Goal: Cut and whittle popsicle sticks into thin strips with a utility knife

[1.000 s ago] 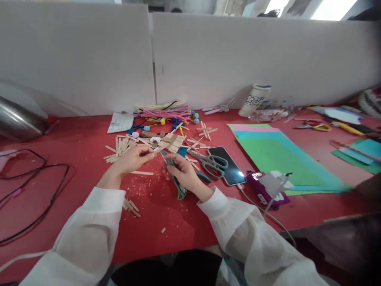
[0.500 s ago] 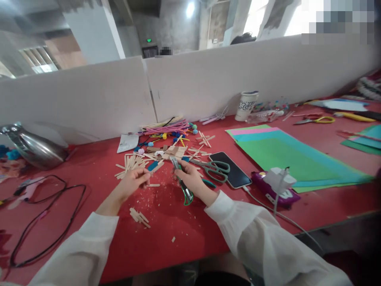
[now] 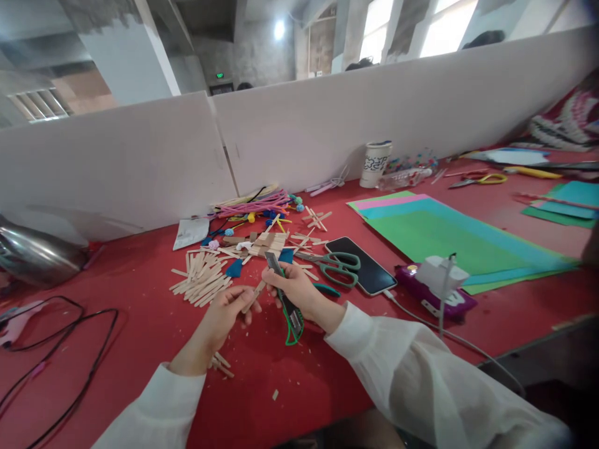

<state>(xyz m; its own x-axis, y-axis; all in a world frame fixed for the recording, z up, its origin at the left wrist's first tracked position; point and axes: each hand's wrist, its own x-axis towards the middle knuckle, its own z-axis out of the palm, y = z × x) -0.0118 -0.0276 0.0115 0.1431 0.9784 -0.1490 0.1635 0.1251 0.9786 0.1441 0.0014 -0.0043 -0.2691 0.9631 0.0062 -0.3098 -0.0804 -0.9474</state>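
Note:
My left hand (image 3: pixel 228 317) pinches a wooden craft stick (image 3: pixel 254 297), which slants up to the right. In my right hand (image 3: pixel 299 289) is a utility knife (image 3: pixel 291 312) with a green-edged handle, its front end pointing up and away from me. The stick's far end meets my right fingertips beside the knife; whether the blade touches it I cannot tell. Beyond my left hand lies a pile of craft sticks (image 3: pixel 202 278). A few short stick pieces (image 3: pixel 221 364) lie partly hidden behind my left wrist, and small wood chips are scattered on the red table (image 3: pixel 253 399).
Grey-green scissors (image 3: pixel 340 269) overlap a phone (image 3: pixel 362 265) right of my hands. Coloured paper sheets (image 3: pixel 449 234) and a purple power strip (image 3: pixel 437 293) with a white charger lie further right. A metal jug (image 3: pixel 37 254) and a black cable (image 3: pixel 88 380) are left. A white partition (image 3: pixel 299 137) stands behind.
My hands have come together, bringing the craft stick up against my right fingertips and the knife. The camera view has turned slightly right.

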